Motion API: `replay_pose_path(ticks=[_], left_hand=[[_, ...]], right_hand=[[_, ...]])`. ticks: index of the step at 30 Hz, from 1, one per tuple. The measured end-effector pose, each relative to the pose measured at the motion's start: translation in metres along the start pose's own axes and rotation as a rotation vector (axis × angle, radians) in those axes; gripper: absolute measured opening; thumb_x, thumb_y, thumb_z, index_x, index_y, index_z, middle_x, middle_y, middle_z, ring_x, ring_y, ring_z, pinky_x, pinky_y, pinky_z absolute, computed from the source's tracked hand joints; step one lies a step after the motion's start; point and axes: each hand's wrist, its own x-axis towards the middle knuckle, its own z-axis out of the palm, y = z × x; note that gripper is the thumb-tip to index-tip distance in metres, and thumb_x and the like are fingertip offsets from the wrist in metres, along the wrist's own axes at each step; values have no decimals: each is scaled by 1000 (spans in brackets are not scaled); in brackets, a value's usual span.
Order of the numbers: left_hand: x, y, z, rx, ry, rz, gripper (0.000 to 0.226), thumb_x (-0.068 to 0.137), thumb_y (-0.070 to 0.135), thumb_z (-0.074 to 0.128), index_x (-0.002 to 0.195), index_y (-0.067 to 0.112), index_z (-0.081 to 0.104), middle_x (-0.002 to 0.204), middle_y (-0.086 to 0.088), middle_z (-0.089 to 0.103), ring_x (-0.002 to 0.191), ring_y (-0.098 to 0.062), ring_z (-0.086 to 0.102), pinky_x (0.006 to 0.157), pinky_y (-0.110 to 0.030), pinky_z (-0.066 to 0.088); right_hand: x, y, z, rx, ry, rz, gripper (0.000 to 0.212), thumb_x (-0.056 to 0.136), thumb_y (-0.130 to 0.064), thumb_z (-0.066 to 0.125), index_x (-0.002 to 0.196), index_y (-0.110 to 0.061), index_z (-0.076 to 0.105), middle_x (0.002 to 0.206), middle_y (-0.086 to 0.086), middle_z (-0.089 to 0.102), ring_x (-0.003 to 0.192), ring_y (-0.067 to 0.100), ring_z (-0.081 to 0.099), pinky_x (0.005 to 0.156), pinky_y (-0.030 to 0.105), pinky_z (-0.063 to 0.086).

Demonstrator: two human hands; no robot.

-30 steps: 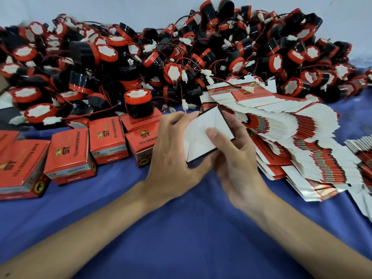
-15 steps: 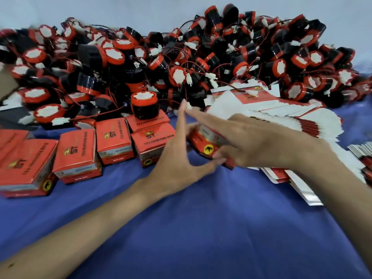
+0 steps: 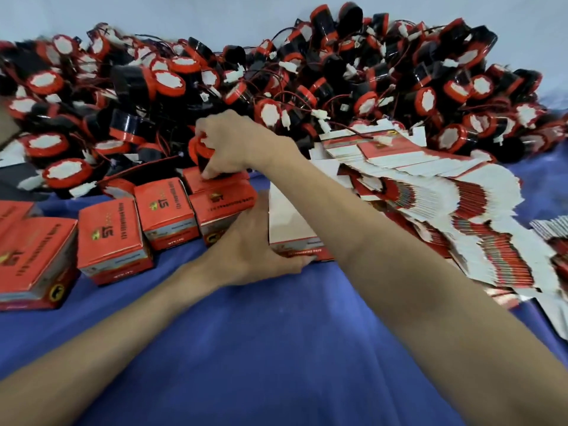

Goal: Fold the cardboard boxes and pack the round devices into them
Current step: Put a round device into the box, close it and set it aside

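A person's right hand is gripping a round device from above, fingers curling over its red rim; the device is standing on a closed red box; the left hand is pinching the lower edge of an open cardboard box, which is sitting on the blue cloth just right of the device.

At the back, a plain pale wall, a little bluish. Below it, a big dark blue cloth spread wide and flat, with a few soft wrinkles near the front. Soft, even light all over.
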Motion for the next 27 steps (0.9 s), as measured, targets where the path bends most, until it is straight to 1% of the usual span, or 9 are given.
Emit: replay_pose_path(ticks=[2,4,6,9,13,15,17,22,27], left_hand=[[4,-2,-4,-21,60,6,81,66,48,77,131,15,40,120,8,52,117,-11,52,96,-26,41],[6,-5,-8,-118,123,-46,82,60,43,86,126,20,42,117,12,57,108,-1,54,90,-25,44],[4,-6,-10,-150,137,-71,81,60,43,87,125,25,43,115,15,57,104,4,54,87,-21,45],[4,-7,-10,-189,143,-80,79,61,42,88,124,30,41,110,26,54,100,21,49,79,-3,41],[4,-9,-7,-214,154,-72,81,62,40,88,122,37,33,109,33,47,99,28,44,76,3,37],[4,-9,-6,-254,129,-55,89,65,36,87,129,36,26,113,33,47,103,26,46,78,4,37],[4,-7,-5,-277,107,-31,99,67,36,86,138,35,16,117,33,47,106,24,46,82,4,36],[-3,2,-7,-294,215,18,96,65,56,79,130,57,10,120,48,39,116,20,42,89,1,35],[-2,-1,-6,-216,312,46,84,68,56,74,136,39,27,124,35,41,115,21,38,89,3,30]], right_hand=[[-4,3,-5,-5,138,0,62,79,-33,75,131,-12,48,131,6,50,118,25,52,97,36,47],[-22,8,-14,-133,376,14,49,81,-29,69,123,-9,53,116,3,56,114,23,53,96,29,43],[-49,19,-20,-154,611,38,50,83,-38,67,121,-6,56,113,5,59,114,23,52,99,29,37],[-99,32,-15,64,819,64,66,81,-58,65,121,-6,54,118,5,59,111,20,53,97,24,35],[-131,49,-12,318,990,12,70,84,-54,63,125,-2,41,122,7,54,108,14,55,93,15,44],[-140,60,-18,434,1042,-41,61,87,-52,60,121,-6,37,122,12,55,107,19,60,90,28,51],[-147,67,-24,441,1050,-64,50,91,-50,53,116,-11,35,120,15,55,104,21,60,85,30,53],[-162,71,-21,185,750,-96,67,89,-52,50,135,-4,38,119,-3,38,96,2,45,82,6,40],[-170,74,-32,-15,785,-163,78,76,-43,74,135,-2,45,127,24,42,115,4,29,99,0,22]])
